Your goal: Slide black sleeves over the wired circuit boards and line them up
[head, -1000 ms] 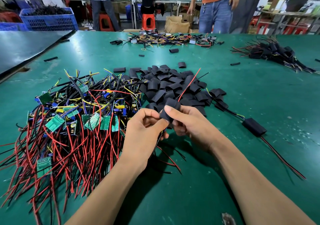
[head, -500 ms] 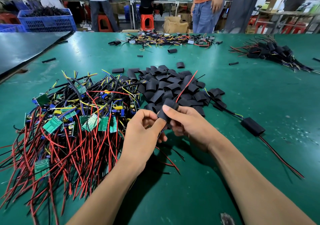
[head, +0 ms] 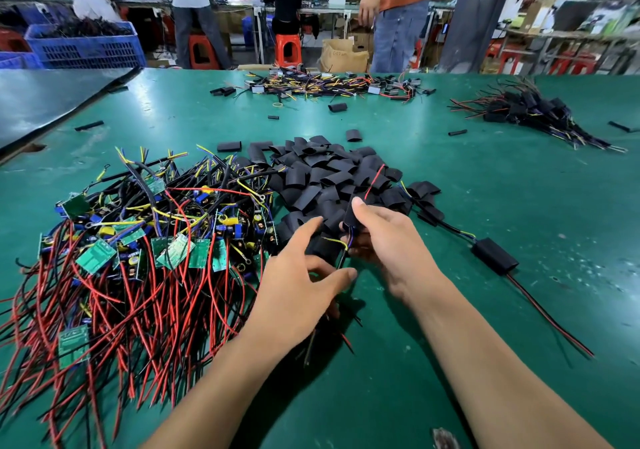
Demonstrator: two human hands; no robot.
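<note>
**Left hand lets go of the sleeve**

Half a second ago both hands pinched it; now the left hand has drawn back, fingers straight and spread apart, gripping nothing. The right hand alone pinches the flat matte black sleeve, thumb on top, over the middle of the scuffed green desk, just before the heap of loose black sleeves. A red wire leaves its far end, yellow and blue wires its near end. Toward the left edge lies the tangle of green circuit boards with red and black wires; toward the right edge, a finished sleeved board
</note>
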